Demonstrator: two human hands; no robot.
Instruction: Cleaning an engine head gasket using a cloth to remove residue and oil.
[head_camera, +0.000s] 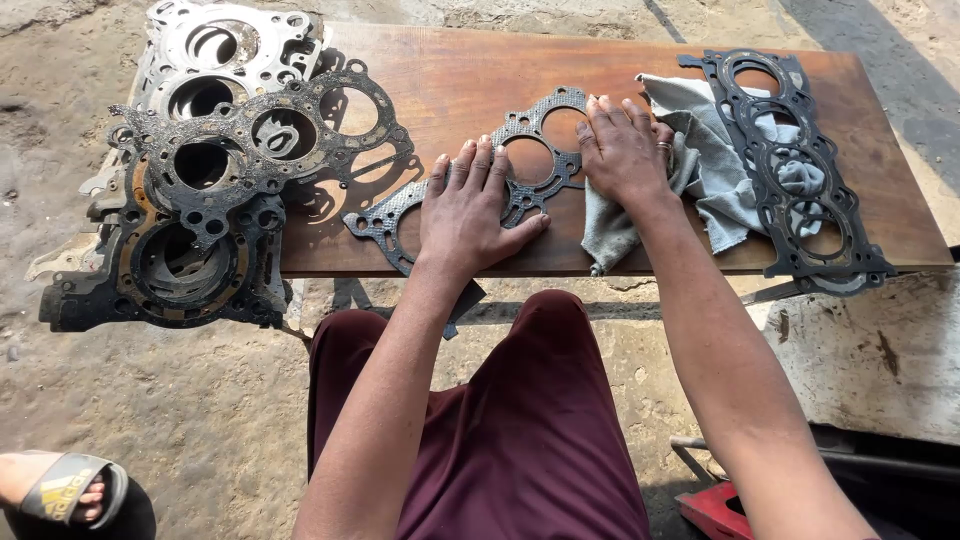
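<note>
Head view: two hands press a dark head gasket (530, 165) flat on a wooden desk (450, 80).
Left hand (470, 205) lies open, pinning the gasket steady; right hand (622, 150) bears on it, partly over a grey rag (715, 170). Another gasket (790, 170) lies on the rag; more are stacked left (215, 170).

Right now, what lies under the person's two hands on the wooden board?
Under the left hand lies a dark gasket flat on the board. The right hand presses a grey rag at the gasket's end. The gasket parts beneath both hands are covered.
</note>
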